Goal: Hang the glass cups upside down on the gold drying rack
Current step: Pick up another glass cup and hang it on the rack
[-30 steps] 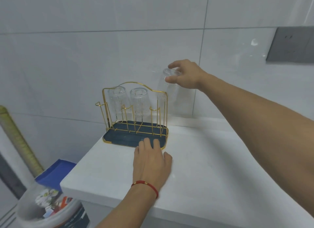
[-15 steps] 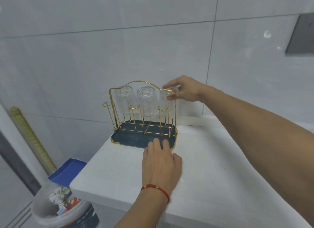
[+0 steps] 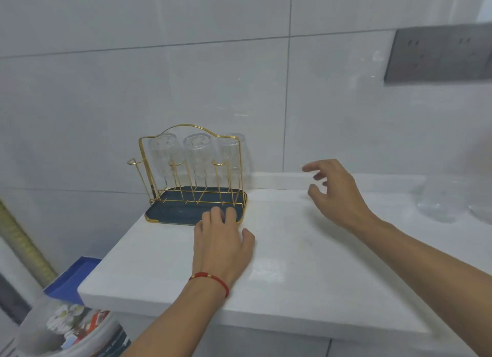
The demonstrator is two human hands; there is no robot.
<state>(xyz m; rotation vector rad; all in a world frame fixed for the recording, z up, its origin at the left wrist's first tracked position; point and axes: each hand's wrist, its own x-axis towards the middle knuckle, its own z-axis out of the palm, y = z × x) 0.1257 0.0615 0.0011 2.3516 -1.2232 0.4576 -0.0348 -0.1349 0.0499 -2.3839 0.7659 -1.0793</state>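
Note:
The gold drying rack (image 3: 170, 209) with a dark blue tray stands at the counter's back left. Three ribbed glass cups hang upside down on its back pegs: a left cup (image 3: 162, 154), a middle cup (image 3: 198, 154) and a right cup (image 3: 231, 154). Its front pegs are bare. My left hand (image 3: 222, 243) lies flat on the counter, fingertips on the tray's front rim. My right hand (image 3: 335, 191) hovers over the counter to the right of the rack, fingers spread, holding nothing. More glass cups (image 3: 439, 199) stand blurred at the far right.
The white counter (image 3: 292, 274) ends at a left edge beside the rack. Below it sit a bin with rubbish (image 3: 69, 330) and a blue lid (image 3: 72, 277). A grey socket panel (image 3: 436, 56) is on the tiled wall, upper right.
My right hand set the third cup onto the rack's right back peg, let go and drew away to the right. My left hand stayed on the tray's rim.

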